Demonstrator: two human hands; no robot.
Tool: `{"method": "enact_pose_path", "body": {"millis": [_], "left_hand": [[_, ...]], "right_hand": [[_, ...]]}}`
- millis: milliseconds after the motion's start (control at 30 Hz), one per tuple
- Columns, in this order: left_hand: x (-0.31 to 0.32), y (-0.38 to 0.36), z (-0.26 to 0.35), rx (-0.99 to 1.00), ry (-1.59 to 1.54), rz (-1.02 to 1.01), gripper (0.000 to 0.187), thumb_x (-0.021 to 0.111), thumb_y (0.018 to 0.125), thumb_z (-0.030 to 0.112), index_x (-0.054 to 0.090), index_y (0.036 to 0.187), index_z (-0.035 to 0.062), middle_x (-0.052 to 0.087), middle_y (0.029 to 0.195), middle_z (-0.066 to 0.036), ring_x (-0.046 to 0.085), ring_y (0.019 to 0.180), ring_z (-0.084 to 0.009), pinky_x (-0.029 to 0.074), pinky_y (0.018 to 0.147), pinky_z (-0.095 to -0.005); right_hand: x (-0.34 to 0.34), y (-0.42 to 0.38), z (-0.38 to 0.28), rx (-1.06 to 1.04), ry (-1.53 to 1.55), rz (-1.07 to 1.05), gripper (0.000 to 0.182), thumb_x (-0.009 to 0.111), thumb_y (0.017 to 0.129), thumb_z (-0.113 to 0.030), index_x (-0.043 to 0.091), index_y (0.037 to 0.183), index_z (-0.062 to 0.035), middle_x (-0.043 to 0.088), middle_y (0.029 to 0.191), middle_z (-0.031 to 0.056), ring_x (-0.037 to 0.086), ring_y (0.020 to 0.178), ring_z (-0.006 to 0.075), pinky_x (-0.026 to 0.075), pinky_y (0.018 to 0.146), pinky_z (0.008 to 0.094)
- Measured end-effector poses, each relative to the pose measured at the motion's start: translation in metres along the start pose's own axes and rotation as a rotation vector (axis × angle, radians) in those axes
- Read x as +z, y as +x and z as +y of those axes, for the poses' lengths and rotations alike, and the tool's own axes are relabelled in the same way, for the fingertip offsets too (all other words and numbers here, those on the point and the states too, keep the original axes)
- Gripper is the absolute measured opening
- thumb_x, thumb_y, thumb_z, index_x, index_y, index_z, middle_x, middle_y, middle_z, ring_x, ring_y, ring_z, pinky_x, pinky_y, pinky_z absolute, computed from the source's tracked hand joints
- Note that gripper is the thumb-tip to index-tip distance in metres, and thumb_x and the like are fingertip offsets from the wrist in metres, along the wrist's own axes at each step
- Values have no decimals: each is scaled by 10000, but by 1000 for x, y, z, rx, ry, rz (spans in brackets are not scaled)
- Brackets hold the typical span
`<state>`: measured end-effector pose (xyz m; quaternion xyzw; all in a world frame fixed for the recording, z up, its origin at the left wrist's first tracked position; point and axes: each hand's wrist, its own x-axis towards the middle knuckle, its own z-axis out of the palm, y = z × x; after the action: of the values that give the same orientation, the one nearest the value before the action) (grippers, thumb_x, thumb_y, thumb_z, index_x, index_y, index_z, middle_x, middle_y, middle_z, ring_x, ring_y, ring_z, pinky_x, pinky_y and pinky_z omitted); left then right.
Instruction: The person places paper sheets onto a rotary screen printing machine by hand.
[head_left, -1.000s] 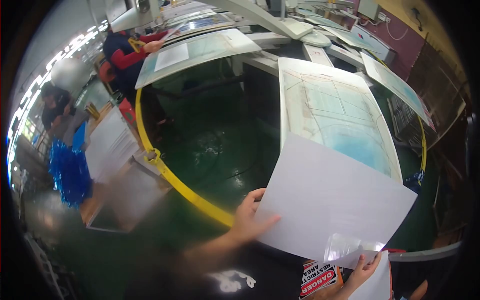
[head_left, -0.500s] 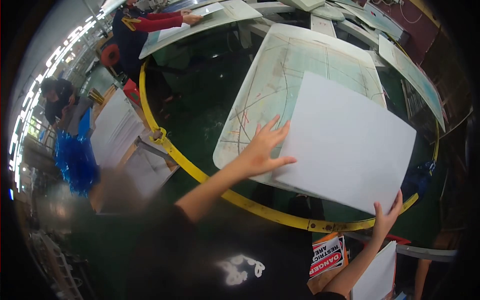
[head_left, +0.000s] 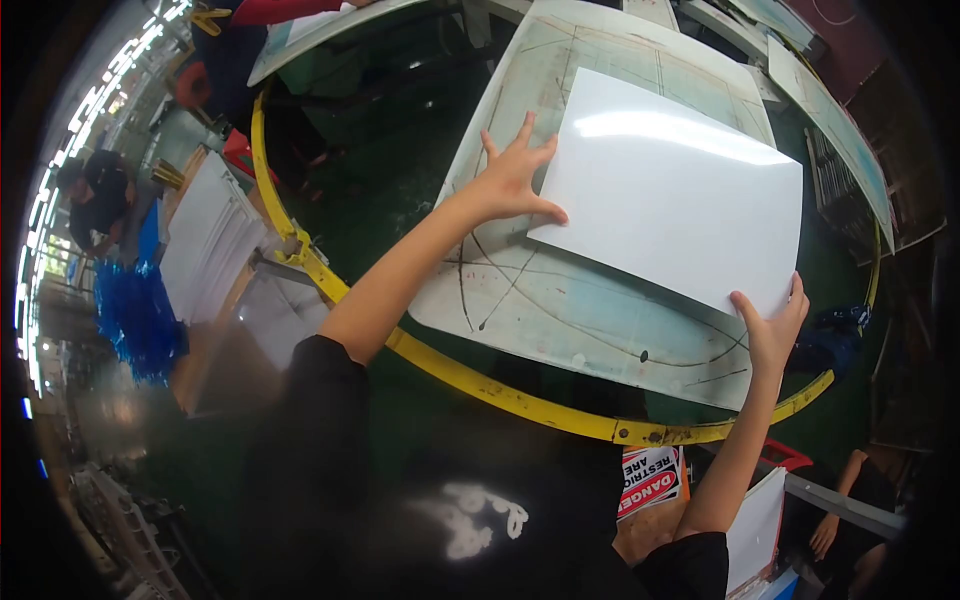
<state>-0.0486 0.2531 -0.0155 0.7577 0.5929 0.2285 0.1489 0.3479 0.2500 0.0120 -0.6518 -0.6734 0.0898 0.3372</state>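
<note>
A white rectangular sheet point(head_left: 680, 190) lies at an angle over a pale, line-marked board point(head_left: 590, 320), with a bright glare across its upper part. My left hand point(head_left: 515, 180) is at the sheet's left edge, fingers spread and the thumb near its lower left corner. At the lower right corner my right hand point(head_left: 772, 325) grips the sheet between thumb and fingers.
A yellow curved rail point(head_left: 500, 393) runs around the board. Stacked white sheets point(head_left: 208, 235) and blue tinsel point(head_left: 137, 320) are on the left. A danger sign point(head_left: 650, 482) is below. Other people point(head_left: 100, 200) are at left, top left and lower right.
The white sheet and both my hands have moved farther up over the board, uncovering its lower part. The view has shifted, and a person now shows at the lower right.
</note>
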Motion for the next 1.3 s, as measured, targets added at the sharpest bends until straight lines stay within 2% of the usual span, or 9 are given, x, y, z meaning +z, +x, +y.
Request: {"method": "enact_pose_path", "body": {"millis": [67, 167, 367, 567, 667, 867, 967, 1267, 1300], "left_hand": [[3, -3, -8, -10, 32, 23, 1141, 776, 512, 595, 371, 1317, -105, 348, 1384, -286, -17, 1399, -401, -115, 932, -746], [1, -6, -14, -14, 55, 27, 1108, 786, 551, 554, 359, 1336, -101, 358, 1373, -306, -41, 1410, -353, -162, 968, -680], [5, -9, -24, 20, 120, 12, 1070, 783, 541, 565, 414, 1297, -96, 415, 1367, -232, -30, 1407, -365, -166, 968, -690], [7, -7, -28, -8, 155, -20, 1079, 771, 527, 601, 428, 1304, -64, 409, 1384, -205, -30, 1406, -369, -167, 971, -687], [12, -9, -35, -18, 169, -43, 1101, 740, 505, 646, 442, 1296, -59, 392, 1399, -194, -17, 1402, -388, -150, 959, -713], [11, -11, -33, -1, 218, -15, 1028, 726, 512, 661, 509, 1273, 5, 198, 1503, -165, -113, 1379, -435, -164, 956, -708], [10, -10, -26, -51, 284, -36, 986, 723, 534, 658, 522, 1282, 49, 124, 1533, -110, -147, 1371, -439, -136, 952, -723], [8, -10, -23, -85, 307, -63, 975, 718, 548, 649, 510, 1290, 52, 123, 1532, -117, -153, 1366, -449, -105, 951, -736], [8, -11, -22, -90, 321, -67, 975, 717, 550, 650, 507, 1293, 54, 125, 1531, -119, -151, 1367, -448, -100, 956, -733]], "right_hand": [[8, 2, -1, -4, -16, 6, 945, 840, 609, -319, 350, 1332, 41, 391, 1275, 186, 415, 1198, 316, 347, 1005, 386], [17, 4, -5, -16, -17, -12, 944, 835, 613, -300, 331, 1330, 51, 368, 1279, 198, 399, 1207, 330, 340, 1013, 393], [24, 6, -7, -28, -56, -43, 946, 833, 618, -305, 327, 1327, 64, 363, 1284, 202, 389, 1216, 335, 333, 1019, 395], [30, 7, -4, -8, -72, -71, 946, 836, 608, -308, 338, 1321, 65, 373, 1274, 201, 387, 1222, 334, 330, 1024, 396], [31, 5, -5, 15, -86, -89, 954, 838, 600, -312, 340, 1320, 68, 378, 1275, 207, 393, 1217, 338, 332, 1022, 395], [41, 9, 1, 35, -82, -125, 965, 845, 583, -320, 352, 1313, 75, 384, 1290, 217, 403, 1212, 345, 339, 1022, 393], [43, 13, 6, 25, -81, -121, 974, 849, 576, -327, 355, 1311, 76, 390, 1284, 216, 405, 1210, 348, 342, 1020, 394], [51, 16, 19, 31, -82, -163, 1005, 857, 558, -351, 352, 1304, 94, 401, 1255, 220, 418, 1187, 353, 353, 1003, 393], [55, 17, 24, 37, -107, -168, 994, 853, 560, -348, 356, 1316, 62, 386, 1278, 222, 414, 1194, 356, 338, 1011, 411]]}}
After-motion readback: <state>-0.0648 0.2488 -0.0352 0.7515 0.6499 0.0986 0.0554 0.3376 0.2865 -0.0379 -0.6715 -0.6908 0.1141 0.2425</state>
